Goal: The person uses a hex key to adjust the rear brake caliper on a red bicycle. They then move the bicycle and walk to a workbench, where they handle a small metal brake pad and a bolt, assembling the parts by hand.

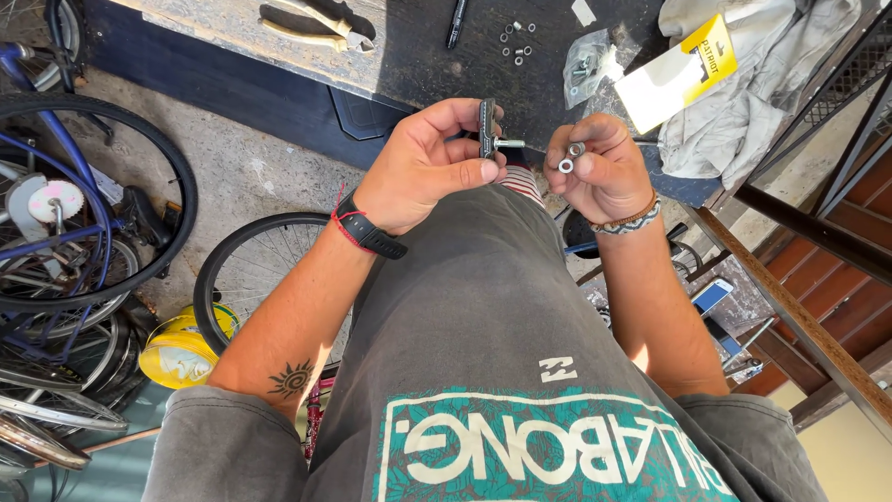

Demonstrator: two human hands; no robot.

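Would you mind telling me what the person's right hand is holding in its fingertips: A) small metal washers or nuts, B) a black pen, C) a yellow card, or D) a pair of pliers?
A: the right hand pinches small metal washers or nuts in its fingertips, beside the threaded stud of the black brake pad held by the left hand.

loose nuts [517,42] ahead, pliers [311,26] left, open bench between

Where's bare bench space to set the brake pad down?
Free: dark bench top between pliers and pen, above the left hand. Crowded: washers, parts bag, card and cloth beyond the right hand.
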